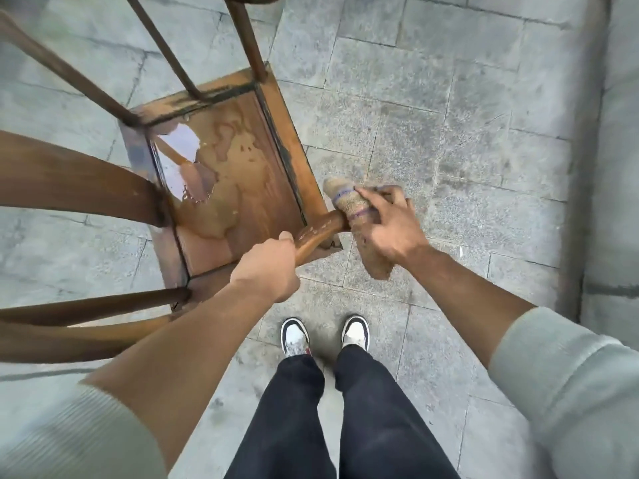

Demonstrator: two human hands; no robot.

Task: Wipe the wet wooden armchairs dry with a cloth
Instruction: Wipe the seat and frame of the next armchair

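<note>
The left hand [268, 267] grips the armrest [320, 233]; the right hand [387, 223] presses the cloth [349, 205] round its end. Best to draw firmly along it; the seat [235, 188] holds puddles.

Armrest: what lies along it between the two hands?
Head view: only bare wet wood of the armrest, beaded with droplets, between the gripping left hand and the cloth under the right hand.

The worn orange-brown wooden armchair [238, 174] at left of the frame has dark, blackened seams round its seat panel. The tan coarse cloth [349, 202] at centre right carries thin purple stripes. Grey speckled stone paving [449, 133] fills the ground. White-and-black sneakers [294, 335] and black trousers [380, 409] sit at lower centre, pale grey-green sleeves [570, 392] at the lower corners.
</note>
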